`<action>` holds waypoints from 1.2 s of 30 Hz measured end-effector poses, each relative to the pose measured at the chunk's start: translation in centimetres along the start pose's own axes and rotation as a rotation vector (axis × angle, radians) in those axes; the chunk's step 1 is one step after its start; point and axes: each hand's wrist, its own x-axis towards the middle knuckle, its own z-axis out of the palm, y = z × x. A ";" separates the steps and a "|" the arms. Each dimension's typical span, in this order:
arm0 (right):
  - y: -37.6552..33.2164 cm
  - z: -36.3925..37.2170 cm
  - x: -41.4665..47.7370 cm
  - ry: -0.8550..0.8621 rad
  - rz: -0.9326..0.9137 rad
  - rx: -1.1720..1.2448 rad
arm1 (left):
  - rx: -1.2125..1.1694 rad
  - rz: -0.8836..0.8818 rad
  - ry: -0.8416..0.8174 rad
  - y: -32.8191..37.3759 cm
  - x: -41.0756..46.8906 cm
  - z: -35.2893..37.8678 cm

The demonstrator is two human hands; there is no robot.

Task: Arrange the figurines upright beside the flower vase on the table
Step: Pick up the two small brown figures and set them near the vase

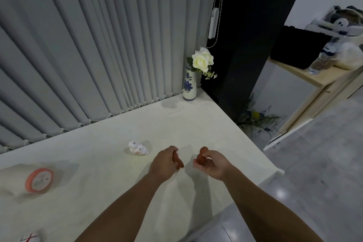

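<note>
Holding one small brown figurine in each hand, the person is working above the near middle of the table (117,192). The left hand (162,165) is closing over the left brown figurine (177,162) from above, with only its lower body and legs showing past the fingers. The right hand (213,164) is pinching the right brown figurine (202,156) between thumb and fingertips, head end pointing up and away. Whether either figurine is touching the table cannot be told.

Risk assessment, as a judgement:
- The flower vase (189,86) is standing at the far corner, close to the table edge and the blinds (88,45). A reaching hand could be knocking it over, since it is tall, narrow and carrying a white rose (202,61).
- The figurines appear to have small rounded feet; releasing one while tilted would likely be tipping it.
- The covering looks soft and uneven, which may be unsettling a small base.

Appearance: both held figurines are reddish-brown, smooth, with round heads and stubby limbs. A white figurine (138,148) with red markings is lying on its side to the left of the hands, well apart from the vase. An orange round object (39,180) is sitting farther left, not part of the arrangement as far as can be judged.
</note>
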 end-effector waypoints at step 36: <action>-2.8 -2.2 3.2 0.264 -0.694 -1.528 | 0.395 0.312 -0.015 2.2 8.3 5.3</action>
